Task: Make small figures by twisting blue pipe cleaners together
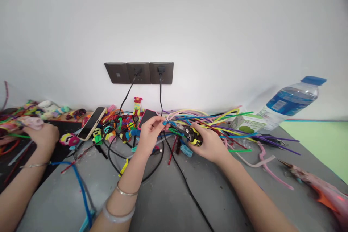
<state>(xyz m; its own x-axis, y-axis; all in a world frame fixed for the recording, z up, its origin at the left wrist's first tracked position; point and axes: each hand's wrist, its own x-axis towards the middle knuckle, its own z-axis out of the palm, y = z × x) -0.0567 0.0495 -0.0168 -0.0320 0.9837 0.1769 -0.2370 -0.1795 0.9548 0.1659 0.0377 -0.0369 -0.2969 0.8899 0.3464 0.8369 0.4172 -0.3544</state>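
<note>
My left hand (152, 129), with two bangles on its wrist, pinches a small blue pipe cleaner piece (165, 123) between thumb and fingers. My right hand (208, 143) is wrapped round black pliers (193, 136) with yellow trim on the handles. The jaws of the pliers point left, right at the blue piece; whether they touch it I cannot tell. Just behind both hands lies a heap of many-coloured pipe cleaners (217, 119). A phone (148, 117) with a pink edge lies behind my left hand.
A co-worker's hand (43, 137) works at the left. Small pipe cleaner figures (97, 136) and another phone (92, 123) lie between us. Black cables (185, 181) cross the grey table. At right are a water bottle (292, 98), a tissue pack (247, 125) and a glue gun (312, 181).
</note>
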